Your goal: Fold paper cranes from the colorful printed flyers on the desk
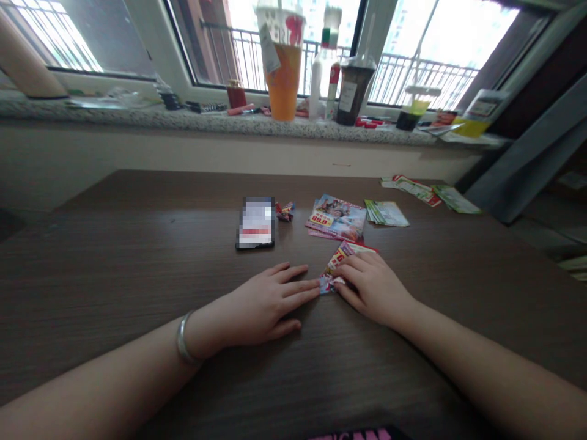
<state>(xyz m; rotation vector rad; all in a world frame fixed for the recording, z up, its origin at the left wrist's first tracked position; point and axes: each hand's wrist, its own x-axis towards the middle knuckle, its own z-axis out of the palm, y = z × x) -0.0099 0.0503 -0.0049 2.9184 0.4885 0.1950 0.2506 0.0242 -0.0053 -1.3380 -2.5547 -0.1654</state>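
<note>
A small colourful printed paper [340, 259] lies on the dark wooden table [137, 269], partly folded. My right hand [373, 287] rests flat on it, fingers stretched and pressing it down. My left hand [268, 300] lies flat on the table beside it, fingers extended, with the fingertips touching the paper's left corner. A silver bangle [183, 339] is on my left wrist.
A phone [255, 222] lies ahead, a small folded paper piece [285, 211] beside it. Stacks of leaflets [336, 218] [386, 212] [410, 188] lie to the right. The stone windowsill [183, 119] holds an orange drink cup [282, 61], a dark drink cup [353, 91], a bottle [323, 67] and small items.
</note>
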